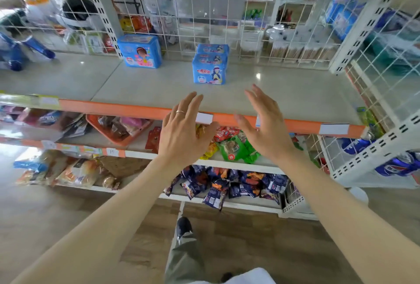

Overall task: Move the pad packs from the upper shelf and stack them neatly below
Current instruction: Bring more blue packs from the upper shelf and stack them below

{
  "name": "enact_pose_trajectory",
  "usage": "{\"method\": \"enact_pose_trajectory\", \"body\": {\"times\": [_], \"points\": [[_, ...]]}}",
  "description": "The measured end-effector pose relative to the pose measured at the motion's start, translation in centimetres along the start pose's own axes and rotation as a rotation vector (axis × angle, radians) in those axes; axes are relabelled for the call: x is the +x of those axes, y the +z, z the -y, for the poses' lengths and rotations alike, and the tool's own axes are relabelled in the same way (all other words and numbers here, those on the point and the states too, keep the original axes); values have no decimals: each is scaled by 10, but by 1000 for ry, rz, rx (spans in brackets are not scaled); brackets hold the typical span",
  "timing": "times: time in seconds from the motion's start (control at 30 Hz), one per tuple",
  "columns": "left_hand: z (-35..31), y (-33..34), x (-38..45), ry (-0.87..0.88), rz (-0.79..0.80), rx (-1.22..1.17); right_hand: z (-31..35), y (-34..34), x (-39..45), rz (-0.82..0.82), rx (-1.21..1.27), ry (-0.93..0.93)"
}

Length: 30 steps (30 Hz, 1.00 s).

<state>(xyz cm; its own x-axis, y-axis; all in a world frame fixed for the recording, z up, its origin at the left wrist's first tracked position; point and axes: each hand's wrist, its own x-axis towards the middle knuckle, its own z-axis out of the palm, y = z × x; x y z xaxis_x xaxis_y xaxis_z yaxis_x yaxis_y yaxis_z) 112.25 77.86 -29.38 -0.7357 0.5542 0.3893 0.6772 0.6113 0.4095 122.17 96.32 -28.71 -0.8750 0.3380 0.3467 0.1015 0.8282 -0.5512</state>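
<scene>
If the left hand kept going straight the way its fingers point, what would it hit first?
Probably the row of blue pad packs: the left hand points up and slightly right across bare shelf. Depth is unclear, so it might pass just beside them.

green snack pkts [238,149], orange tray [109,128]

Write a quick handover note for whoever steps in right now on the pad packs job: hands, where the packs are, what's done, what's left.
Left hand and right hand: both open, empty, raised side by side at the orange shelf edge.
Pad packs: a row of three blue packs stands mid-shelf, running back toward the wire grid; one larger blue pack stands apart to their left, at the grid.
Done: cannot tell; no pack is in hand.
Left: these four packs remain to be shifted and stacked neatly.
</scene>
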Motion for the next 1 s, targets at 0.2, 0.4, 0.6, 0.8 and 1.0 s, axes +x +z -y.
{"method": "enact_pose_trajectory", "body": {"times": [0.2, 0.4, 0.6, 0.8, 1.0], "points": [[-1, -28, -35, -40, -2, 47, 6, -9, -23, 27, 30, 8], [3, -48, -45, -15, -46, -3, 21, -11, -36, 34, 32, -28], [21, -85, -31, 88, -93, 30, 57, -18, -27, -38, 54, -42], [46, -125, -14, 155, -148, 38, 110, -15, 7, -93, 46, -127], [63, -160, 7, 235, -239, -2, 158, -18, 35, -169, 84, -209]]}}
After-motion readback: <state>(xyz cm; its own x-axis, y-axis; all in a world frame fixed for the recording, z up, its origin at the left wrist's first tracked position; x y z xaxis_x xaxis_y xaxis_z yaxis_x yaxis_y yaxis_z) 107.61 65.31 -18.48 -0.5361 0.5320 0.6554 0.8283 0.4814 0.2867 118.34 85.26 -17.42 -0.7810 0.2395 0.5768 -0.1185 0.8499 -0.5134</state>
